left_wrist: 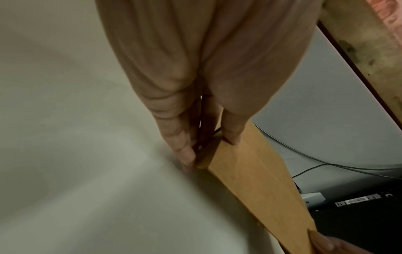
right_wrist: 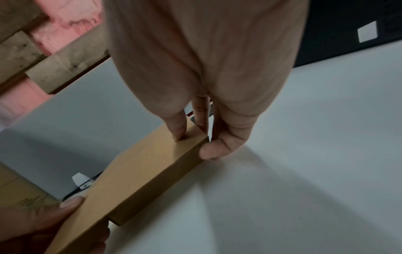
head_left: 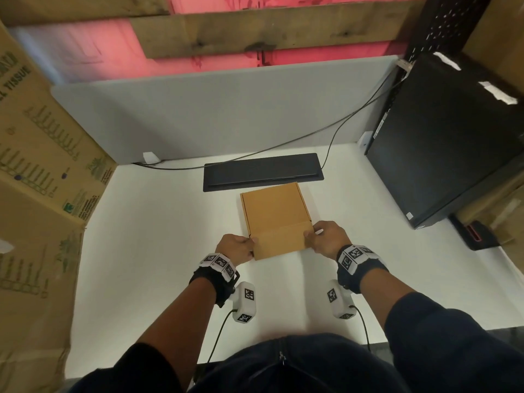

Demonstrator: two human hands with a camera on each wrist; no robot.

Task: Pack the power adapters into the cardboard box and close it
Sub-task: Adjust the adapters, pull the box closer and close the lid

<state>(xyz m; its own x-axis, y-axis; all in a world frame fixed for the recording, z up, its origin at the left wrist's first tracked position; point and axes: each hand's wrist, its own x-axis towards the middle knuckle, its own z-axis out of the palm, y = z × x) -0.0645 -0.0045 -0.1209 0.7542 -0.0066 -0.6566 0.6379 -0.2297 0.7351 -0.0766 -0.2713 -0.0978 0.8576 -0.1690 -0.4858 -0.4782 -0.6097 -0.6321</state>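
The brown cardboard box (head_left: 275,214) lies flat on the white table (head_left: 158,251) with its lid down. Its front flap is folded over the near edge. My left hand (head_left: 241,246) pinches the near left corner of the box (left_wrist: 250,168), thumb on top and fingers (left_wrist: 187,158) at the side. My right hand (head_left: 320,236) pinches the near right corner of the box (right_wrist: 135,175), thumb on top and fingers (right_wrist: 208,151) against the end. No power adapters are visible; the inside of the box is hidden.
A black flat panel (head_left: 261,171) lies just behind the box, with a cable (head_left: 283,146) running along the grey partition (head_left: 212,114). A black computer tower (head_left: 442,143) stands at the right. A large printed carton (head_left: 42,165) walls off the left side.
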